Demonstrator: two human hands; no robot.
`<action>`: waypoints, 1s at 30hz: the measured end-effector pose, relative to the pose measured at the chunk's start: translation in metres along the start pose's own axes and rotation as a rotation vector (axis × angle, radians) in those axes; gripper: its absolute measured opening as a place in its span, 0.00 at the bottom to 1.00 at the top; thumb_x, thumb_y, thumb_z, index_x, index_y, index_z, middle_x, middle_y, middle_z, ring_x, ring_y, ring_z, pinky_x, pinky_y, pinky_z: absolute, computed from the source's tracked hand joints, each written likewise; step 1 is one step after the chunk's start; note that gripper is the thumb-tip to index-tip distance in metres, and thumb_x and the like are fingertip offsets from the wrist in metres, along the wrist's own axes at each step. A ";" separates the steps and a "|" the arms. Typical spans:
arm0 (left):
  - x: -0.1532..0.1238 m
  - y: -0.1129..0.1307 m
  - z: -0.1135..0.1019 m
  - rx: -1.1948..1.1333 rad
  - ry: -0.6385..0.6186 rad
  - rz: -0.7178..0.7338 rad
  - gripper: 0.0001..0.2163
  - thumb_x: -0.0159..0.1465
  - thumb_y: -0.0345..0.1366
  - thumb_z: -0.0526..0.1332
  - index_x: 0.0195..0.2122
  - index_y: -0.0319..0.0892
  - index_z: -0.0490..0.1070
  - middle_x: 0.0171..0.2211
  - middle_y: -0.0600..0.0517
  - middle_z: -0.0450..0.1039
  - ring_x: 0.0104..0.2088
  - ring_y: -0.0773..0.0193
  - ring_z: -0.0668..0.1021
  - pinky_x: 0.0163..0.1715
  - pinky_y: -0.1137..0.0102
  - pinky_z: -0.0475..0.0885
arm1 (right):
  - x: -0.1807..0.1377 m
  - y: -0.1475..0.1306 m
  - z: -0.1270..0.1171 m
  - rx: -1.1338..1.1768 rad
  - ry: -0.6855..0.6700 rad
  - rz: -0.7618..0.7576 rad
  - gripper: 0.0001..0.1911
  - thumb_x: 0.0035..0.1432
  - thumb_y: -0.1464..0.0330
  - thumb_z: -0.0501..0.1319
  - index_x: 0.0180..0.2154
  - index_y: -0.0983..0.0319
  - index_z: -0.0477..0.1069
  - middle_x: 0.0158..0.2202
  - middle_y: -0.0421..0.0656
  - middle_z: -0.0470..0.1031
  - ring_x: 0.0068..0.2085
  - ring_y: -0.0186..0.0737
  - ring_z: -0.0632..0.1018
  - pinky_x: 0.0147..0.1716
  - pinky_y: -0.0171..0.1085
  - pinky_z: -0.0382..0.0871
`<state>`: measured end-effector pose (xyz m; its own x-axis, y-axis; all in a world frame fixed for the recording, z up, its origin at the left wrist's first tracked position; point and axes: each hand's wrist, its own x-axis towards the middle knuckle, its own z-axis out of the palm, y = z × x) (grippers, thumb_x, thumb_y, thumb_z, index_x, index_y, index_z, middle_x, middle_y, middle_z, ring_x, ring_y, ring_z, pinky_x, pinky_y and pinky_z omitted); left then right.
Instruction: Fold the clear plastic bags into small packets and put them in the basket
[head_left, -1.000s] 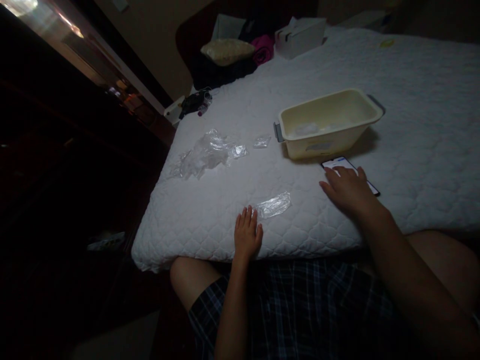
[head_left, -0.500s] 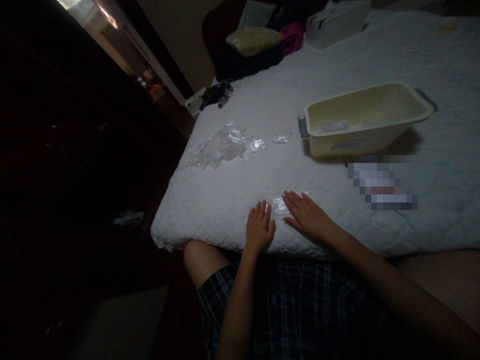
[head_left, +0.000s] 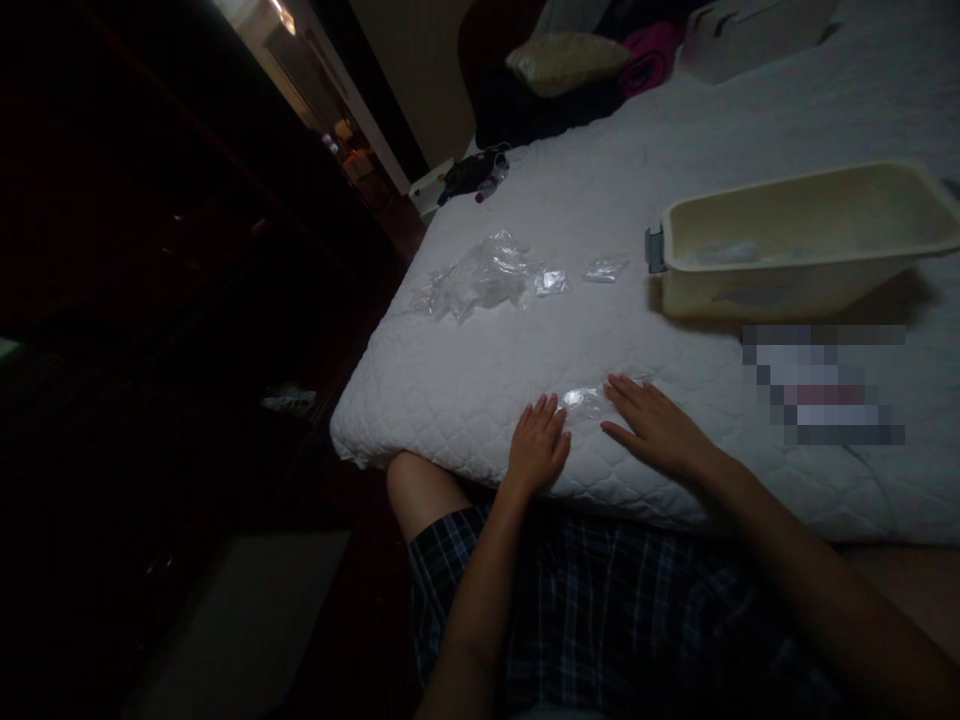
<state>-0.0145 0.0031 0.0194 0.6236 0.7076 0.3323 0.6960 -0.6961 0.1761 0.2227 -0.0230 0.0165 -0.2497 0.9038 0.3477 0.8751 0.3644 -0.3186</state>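
A clear plastic bag (head_left: 583, 402) lies flat on the white quilted bed cover (head_left: 450, 400) near the bed's front edge. My left hand (head_left: 538, 445) rests palm down at the bag's left end, fingers stretched out. On its right part lies my right hand (head_left: 652, 420), also flat, with the thumb apart from the fingers. Part of the bag is hidden under the hands. Farther back is a loose heap of clear plastic bags (head_left: 480, 280), with a small folded plastic bag (head_left: 604, 269) to its right.
A cream plastic bin (head_left: 795, 290) with a grey handle stands at the right, something whitish inside. A blurred-out object (head_left: 825, 385) lies before it. At the back are a pillow (head_left: 566, 62), a magenta roll (head_left: 651, 55) and a white box (head_left: 757, 40).
The view has swung left, so everything sits farther right. My right hand has slid slightly away from my left along the bag, and more of the bag shows between them.
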 end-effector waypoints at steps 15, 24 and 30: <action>0.000 0.000 0.003 0.033 0.015 -0.007 0.20 0.68 0.39 0.52 0.61 0.42 0.59 0.64 0.44 0.60 0.66 0.54 0.60 0.63 0.52 0.60 | 0.002 -0.034 0.003 -0.051 0.159 -0.192 0.21 0.63 0.75 0.47 0.54 0.63 0.69 0.50 0.53 0.76 0.50 0.47 0.76 0.49 0.47 0.72; -0.005 0.006 0.009 0.074 0.053 0.005 0.21 0.67 0.37 0.53 0.61 0.39 0.59 0.59 0.41 0.67 0.63 0.52 0.66 0.61 0.50 0.62 | 0.006 -0.029 0.004 -0.019 0.112 -0.109 0.20 0.61 0.74 0.49 0.51 0.66 0.71 0.53 0.56 0.73 0.54 0.51 0.73 0.56 0.54 0.65; -0.018 0.012 0.009 0.114 0.086 0.164 0.15 0.68 0.32 0.52 0.55 0.39 0.67 0.52 0.42 0.74 0.57 0.54 0.72 0.57 0.54 0.68 | 0.007 -0.019 0.006 0.126 0.151 -0.086 0.17 0.60 0.74 0.51 0.46 0.63 0.74 0.50 0.52 0.76 0.55 0.49 0.73 0.56 0.54 0.66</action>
<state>-0.0148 -0.0169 0.0070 0.7027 0.5696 0.4264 0.6264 -0.7794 0.0088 0.2022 -0.0224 0.0193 -0.2483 0.8277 0.5032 0.7921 0.4725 -0.3864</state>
